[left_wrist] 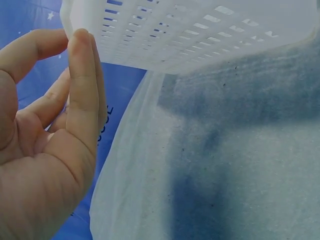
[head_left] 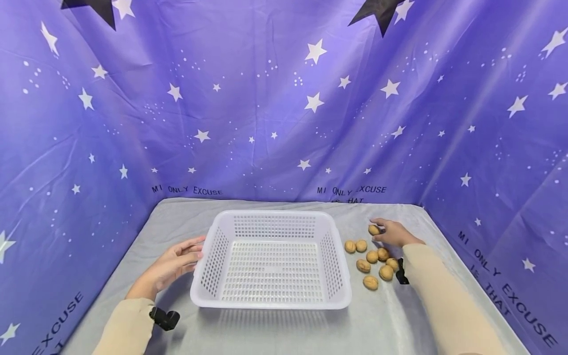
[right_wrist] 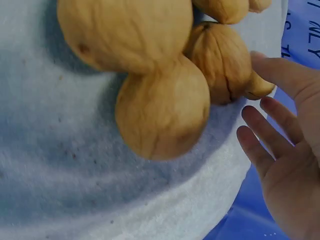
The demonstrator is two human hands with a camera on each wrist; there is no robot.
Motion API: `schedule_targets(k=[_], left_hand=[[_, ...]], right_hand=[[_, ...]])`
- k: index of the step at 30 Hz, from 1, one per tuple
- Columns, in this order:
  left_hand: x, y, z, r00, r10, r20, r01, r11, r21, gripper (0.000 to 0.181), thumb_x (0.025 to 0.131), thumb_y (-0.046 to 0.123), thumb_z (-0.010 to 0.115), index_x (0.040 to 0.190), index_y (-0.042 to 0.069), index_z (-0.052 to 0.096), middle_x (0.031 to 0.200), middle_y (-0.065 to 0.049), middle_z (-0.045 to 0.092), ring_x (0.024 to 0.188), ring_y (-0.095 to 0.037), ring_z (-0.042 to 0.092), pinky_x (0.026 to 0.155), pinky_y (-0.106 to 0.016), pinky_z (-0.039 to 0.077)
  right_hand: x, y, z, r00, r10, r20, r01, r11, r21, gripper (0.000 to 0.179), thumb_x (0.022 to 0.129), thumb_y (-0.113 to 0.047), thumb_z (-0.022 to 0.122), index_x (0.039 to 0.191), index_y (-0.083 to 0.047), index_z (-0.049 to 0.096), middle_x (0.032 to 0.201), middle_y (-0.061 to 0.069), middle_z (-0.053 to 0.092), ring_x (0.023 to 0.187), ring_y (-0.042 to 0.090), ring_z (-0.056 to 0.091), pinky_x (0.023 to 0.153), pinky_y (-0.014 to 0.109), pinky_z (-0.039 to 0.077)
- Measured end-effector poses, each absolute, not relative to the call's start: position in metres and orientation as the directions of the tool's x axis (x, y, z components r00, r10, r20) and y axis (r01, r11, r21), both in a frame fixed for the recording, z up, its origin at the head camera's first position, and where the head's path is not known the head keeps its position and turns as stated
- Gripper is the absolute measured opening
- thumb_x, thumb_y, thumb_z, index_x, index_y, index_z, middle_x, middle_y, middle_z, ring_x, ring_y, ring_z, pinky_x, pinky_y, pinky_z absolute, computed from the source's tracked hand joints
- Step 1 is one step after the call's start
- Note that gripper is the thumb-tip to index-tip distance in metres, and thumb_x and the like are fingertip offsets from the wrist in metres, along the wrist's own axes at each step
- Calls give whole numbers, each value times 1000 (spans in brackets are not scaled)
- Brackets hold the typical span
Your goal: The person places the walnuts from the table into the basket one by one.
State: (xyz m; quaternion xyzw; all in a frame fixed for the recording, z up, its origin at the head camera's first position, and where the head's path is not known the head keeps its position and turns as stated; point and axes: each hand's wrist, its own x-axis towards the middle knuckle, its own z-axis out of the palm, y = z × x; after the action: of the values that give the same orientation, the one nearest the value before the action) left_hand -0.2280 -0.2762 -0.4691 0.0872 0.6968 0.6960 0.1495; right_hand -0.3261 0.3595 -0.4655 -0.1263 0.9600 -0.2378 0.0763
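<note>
A white perforated plastic basket [head_left: 270, 301] sits on the cloth-covered table with nothing inside. My left hand [head_left: 175, 264] is at its left side, fingertips touching the outer rim, which the left wrist view shows close up as a white edge [left_wrist: 85, 15]. On the far right, my right hand [head_left: 392, 232] pinches a walnut [head_left: 374, 230] between thumb and fingers. In the right wrist view that walnut [right_wrist: 260, 87] shows partly, behind a nearer one. Several loose walnuts [head_left: 372, 256] lie between the basket and my right forearm.
A grey cloth [head_left: 293, 335] covers the table. Purple star-printed curtains [head_left: 266, 123] enclose the back and both sides. Each wrist carries a small black camera mount [head_left: 165, 318]; the right one hangs close to the nearest walnuts.
</note>
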Motion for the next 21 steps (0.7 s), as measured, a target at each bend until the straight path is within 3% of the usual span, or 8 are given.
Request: schedule_targets(k=[10,21], left_hand=[[-225,-273,-464,-944,317,-96,-94,22,995,66,98,4,61,155,-4,28,142,-23,50,114,-19,62,95,-36,54],[-223,-271,-461,-945,310,-102,-96,32,995,67,98,5,63,155,-4,28,142,-26,48,113,-19,63,94,-36,54]], right_hand=[[-330,353,-469,-983,-182,-38,-145,881,-450,38,92,-3,63,126,13,59,116,33,62,108,48,58,91,57,50],[-326,359,-461,-980,-197,-9,-169,863,-477,40,96,-10,63,128,12,58,117,32,61,107,50,59,92,59,49]])
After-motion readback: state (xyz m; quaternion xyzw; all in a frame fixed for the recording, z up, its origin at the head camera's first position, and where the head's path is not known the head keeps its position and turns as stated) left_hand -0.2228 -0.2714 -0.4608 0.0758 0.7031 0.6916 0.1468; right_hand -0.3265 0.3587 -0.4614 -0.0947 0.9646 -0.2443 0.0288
